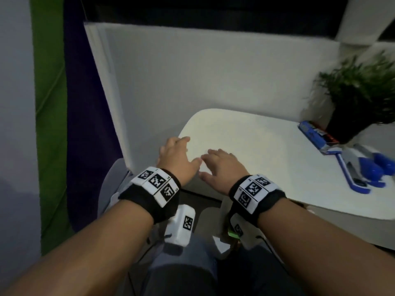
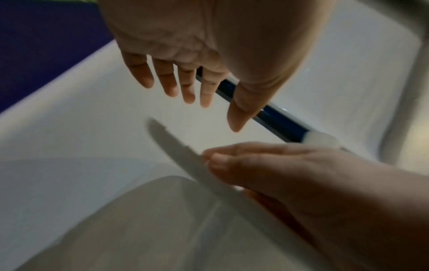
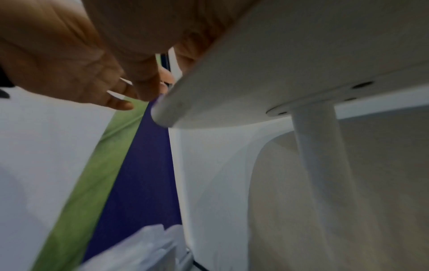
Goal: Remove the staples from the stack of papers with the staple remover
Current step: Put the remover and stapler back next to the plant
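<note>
My left hand (image 1: 181, 150) hovers open over the left front corner of the white table (image 1: 267, 150). Its fingers are spread and hold nothing, as the left wrist view shows (image 2: 220, 115). Beside it my right hand (image 1: 218, 163) lies with straight fingers on the table's front edge, the thumb at the rim (image 2: 223, 163). A blurred blue and grey tool (image 1: 363, 167) with blue grips, probably the staple remover, lies far right, out of reach of both hands. No stack of papers stands out against the white tabletop.
A blue box (image 1: 314, 133) and a potted plant (image 1: 361, 97) stand at the table's right. A white partition (image 1: 192, 71) rises behind the table, with green and purple curtains (image 1: 70, 103) to the left. The table leg (image 3: 325, 165) shows underneath.
</note>
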Demonstrator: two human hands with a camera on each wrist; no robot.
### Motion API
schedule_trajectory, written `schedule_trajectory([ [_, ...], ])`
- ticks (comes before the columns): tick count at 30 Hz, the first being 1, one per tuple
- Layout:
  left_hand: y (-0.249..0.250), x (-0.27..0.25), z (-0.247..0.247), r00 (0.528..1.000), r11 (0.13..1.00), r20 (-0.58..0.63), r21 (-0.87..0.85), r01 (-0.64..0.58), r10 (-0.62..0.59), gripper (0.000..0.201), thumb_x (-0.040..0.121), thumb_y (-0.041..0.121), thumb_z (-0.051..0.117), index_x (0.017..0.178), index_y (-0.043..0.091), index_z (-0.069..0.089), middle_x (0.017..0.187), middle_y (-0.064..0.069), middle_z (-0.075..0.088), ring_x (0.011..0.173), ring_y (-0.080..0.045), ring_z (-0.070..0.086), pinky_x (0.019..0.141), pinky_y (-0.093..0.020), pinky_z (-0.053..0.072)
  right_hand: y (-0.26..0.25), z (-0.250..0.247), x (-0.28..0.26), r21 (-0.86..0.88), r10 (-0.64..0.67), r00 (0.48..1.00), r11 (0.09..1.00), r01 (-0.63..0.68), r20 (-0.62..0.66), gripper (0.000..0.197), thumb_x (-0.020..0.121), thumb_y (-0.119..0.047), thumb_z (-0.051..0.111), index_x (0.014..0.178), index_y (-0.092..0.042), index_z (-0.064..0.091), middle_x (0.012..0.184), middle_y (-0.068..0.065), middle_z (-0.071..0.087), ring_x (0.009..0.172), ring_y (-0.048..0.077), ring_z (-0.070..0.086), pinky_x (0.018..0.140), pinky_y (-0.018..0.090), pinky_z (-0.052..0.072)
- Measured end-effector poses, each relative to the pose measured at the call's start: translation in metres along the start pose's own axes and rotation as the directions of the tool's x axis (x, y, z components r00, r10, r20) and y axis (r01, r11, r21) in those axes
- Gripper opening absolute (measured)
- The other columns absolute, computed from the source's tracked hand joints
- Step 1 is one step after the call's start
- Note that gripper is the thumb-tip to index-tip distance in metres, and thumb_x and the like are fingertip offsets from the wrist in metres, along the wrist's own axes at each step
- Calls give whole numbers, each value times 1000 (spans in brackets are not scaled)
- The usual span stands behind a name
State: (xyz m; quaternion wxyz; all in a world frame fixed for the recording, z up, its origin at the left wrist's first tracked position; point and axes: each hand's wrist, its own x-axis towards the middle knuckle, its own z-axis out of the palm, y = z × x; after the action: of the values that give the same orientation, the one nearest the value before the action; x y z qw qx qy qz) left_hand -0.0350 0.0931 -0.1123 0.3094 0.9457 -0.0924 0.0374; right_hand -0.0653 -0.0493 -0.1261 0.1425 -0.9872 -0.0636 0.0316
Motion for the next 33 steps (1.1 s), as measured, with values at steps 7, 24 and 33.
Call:
schedule_trajectory([
  [7, 117, -22, 32, 968, 979, 192, -153, -133, 162, 67, 86, 46, 58, 142, 20, 33, 144, -5, 30, 134, -22, 31, 111, -32, 27, 62, -63, -105, 435, 258, 952, 885, -165, -164, 29, 92, -28, 63, 118, -18, 69, 118, -4, 69, 111, 11, 60, 94, 20, 40],
  [24, 267, 28, 138, 811, 824, 499, 289, -487, 304, 61, 92, 40, 49, 146, 32, 22, 152, -9, 23, 130, -34, 38, 105, -40, 35, 230, -100, -171, 248, 600, 790, 791, -560, -130, 83, 83, -48, 67, 149, -49, 18, 163, 4, -1, 144, 39, 13, 118, 39, 21],
  [33, 297, 74, 153, 757, 697, 548, 384, -606, 356, 44, 78, 43, 61, 119, 28, 53, 111, -7, 62, 94, -27, 62, 74, -31, 50, 234, -100, -147, 312, 569, 817, 796, -518, -95, 62, 91, -43, 57, 146, -49, 27, 163, 0, -4, 145, 30, 17, 115, 37, 28],
])
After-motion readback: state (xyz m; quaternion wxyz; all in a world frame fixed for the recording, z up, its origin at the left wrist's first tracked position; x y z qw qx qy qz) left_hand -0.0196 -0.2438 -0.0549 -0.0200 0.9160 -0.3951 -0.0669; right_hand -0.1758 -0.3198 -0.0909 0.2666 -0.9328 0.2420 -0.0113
